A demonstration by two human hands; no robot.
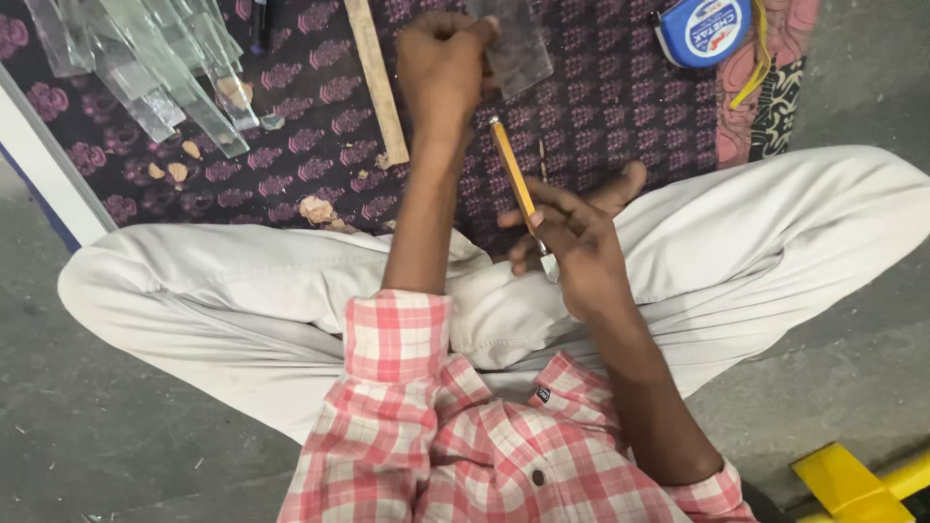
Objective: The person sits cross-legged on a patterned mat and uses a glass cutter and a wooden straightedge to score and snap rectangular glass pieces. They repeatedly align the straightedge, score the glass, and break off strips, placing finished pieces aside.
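the left hand pinches a small glass piece at the far side, while the right hand grips a yellow-handled tool nearer.

Left hand stretched forward on a straight forearm, fingers pinched shut, right hand drawn back over the lap, wrist bent, fingers curled closed, both checked sleeves rolled up
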